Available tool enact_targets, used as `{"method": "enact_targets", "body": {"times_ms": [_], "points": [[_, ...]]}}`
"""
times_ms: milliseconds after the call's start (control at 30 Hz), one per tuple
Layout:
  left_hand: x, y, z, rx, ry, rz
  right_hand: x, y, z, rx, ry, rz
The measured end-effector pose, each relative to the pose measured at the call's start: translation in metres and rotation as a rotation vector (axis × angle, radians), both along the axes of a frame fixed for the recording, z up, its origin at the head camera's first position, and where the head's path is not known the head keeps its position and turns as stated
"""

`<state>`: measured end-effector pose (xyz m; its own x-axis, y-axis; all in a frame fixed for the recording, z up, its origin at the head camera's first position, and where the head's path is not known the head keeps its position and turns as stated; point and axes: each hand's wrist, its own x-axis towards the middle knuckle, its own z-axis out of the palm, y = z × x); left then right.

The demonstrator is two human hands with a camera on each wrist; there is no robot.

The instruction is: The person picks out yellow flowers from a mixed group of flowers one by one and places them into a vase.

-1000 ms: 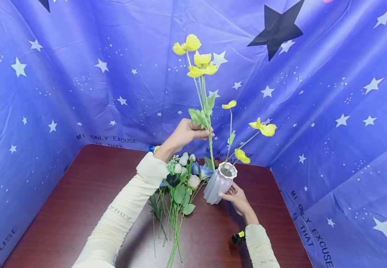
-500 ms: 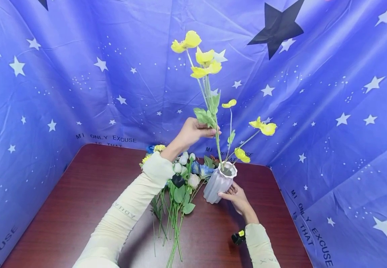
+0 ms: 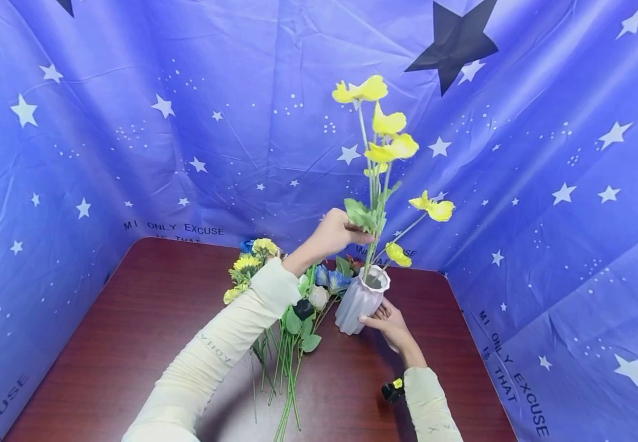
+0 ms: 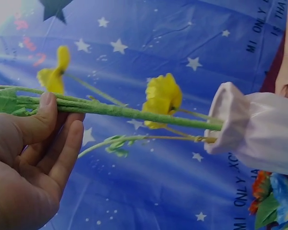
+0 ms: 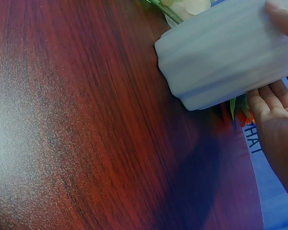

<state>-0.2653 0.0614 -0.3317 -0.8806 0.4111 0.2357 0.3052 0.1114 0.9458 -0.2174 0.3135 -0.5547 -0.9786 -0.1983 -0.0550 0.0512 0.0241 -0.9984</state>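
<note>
My left hand (image 3: 334,236) pinches the green stem (image 4: 134,114) of a branched yellow flower (image 3: 391,150) between thumb and fingers. The stem's lower end reaches inside the mouth of a pale ribbed vase (image 3: 356,307), and its tip is hidden there. Another yellow flower (image 3: 434,207) on thin branches stands in the same vase, leaning right. My right hand (image 3: 393,328) grips the vase from the right, thumb on the near side and fingers beyond. In the right wrist view the vase (image 5: 221,57) tilts over the tabletop, and its base edge shows.
Left of the vase, a pile of flowers lies on the dark red wooden table (image 3: 103,344): yellow blooms (image 3: 246,264), a blue flower (image 3: 334,279), a pale rose (image 3: 319,298) and long green stems (image 3: 291,393). A blue star-printed cloth (image 3: 230,147) surrounds the table.
My left hand has moved right and slightly down with the yellow flower. Its stem end went from left of the vase into the vase mouth. The right hand and vase stay nearly still.
</note>
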Motion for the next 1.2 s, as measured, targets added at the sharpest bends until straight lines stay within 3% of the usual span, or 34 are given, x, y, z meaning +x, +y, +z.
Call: {"method": "enact_targets", "body": {"times_ms": [100,333,700,1200], "points": [[0.001,0.006,-0.004,-0.058,0.022,-0.003,0.0,0.0,0.001,-0.001,0.0,0.013],[0.006,0.017,-0.011,-0.125,-0.007,-0.02,0.0,0.001,0.001,-0.019,0.017,0.037],[0.011,0.034,-0.022,-0.284,0.19,-0.003,0.0,-0.001,0.004,-0.01,-0.02,0.012],[0.017,0.051,-0.035,-0.421,0.235,0.035,0.001,-0.001,0.002,0.0,-0.014,0.007]]}}
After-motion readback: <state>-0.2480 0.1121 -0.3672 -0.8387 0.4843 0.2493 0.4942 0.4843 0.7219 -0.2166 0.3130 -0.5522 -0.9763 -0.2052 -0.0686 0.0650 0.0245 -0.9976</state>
